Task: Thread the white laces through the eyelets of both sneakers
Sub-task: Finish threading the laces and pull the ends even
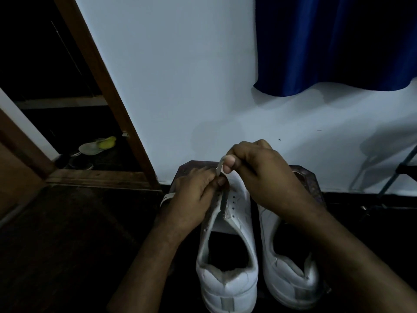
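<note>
Low centre of the frame, I have both sneakers side by side, heels toward me, toes toward the pale wall (180, 86). I'm on the left sneaker (225, 256); the right sneaker (291, 267) waits just beside it, its eyelets hidden under my forearm, so I cannot tell whether it is laced. My right hand (259, 170) pinches the white lace (220, 164) between thumb and forefinger, lifting a short stretch above the tongue. My left hand (194, 199) is curled at the top of the eyelet row, fingertips gripping the lace's lower part where it meets the shoe. The eyelets (233, 205) lower down the right flap look empty, so I judge this shoe barely started. The lace is flat, soft and light; it will flop and twist, so I'd hold it close to the tip, where it is stiffest, and feed that in straight. The leather flap looks fairly stiff, and bracing it with the left should help. Another length of lace (167, 197) peeks out left of my left wrist.
</note>
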Demonstrator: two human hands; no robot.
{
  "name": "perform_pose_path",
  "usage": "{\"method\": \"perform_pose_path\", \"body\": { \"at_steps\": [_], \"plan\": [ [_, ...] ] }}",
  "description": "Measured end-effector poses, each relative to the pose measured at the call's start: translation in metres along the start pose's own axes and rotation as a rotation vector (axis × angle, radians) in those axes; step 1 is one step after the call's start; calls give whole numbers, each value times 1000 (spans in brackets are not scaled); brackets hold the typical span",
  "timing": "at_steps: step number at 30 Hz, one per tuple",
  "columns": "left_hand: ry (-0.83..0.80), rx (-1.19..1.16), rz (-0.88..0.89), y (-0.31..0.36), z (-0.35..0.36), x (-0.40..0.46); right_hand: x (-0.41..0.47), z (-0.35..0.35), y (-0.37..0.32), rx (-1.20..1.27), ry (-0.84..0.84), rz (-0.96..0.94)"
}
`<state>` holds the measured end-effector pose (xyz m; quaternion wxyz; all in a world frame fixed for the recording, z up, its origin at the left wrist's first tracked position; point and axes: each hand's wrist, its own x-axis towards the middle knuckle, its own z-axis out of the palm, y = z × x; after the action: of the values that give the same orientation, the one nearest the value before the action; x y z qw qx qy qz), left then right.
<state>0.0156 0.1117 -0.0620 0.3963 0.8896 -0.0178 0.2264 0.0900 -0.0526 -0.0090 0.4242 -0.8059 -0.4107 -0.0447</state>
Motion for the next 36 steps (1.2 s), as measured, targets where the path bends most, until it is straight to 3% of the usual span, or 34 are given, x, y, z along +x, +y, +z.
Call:
{"method": "perform_pose_path", "body": {
  "at_steps": [3,6,10,11,12,16,20,24,29,36],
  "plan": [
    [-6,20,11,7,0,1,0,0,-1,78,39,-85],
    [-9,15,27,9,1,2,0,-4,-7,326,94,-199],
    [-5,123,13,-2,4,2,1,-14,-17,913,100,-57],
    [-7,146,17,-2,4,2,0,-15,-18,960,102,-10],
    [-12,168,20,-3,5,2,0,-16,-18,884,131,16],
    [-33,227,41,-4,6,2,-3,-7,-7,113,185,-15],
    [-46,230,-1,-4,8,2,-1,0,-2,-90,-20,17],
    [-74,253,-12,-4,7,1,-1,0,-4,-463,-221,62],
    [-103,316,3,1,8,-1,-2,-2,0,-537,-288,63],
    [-66,180,-36,0,5,0,0,-3,4,-145,-124,71]
  ]
}}
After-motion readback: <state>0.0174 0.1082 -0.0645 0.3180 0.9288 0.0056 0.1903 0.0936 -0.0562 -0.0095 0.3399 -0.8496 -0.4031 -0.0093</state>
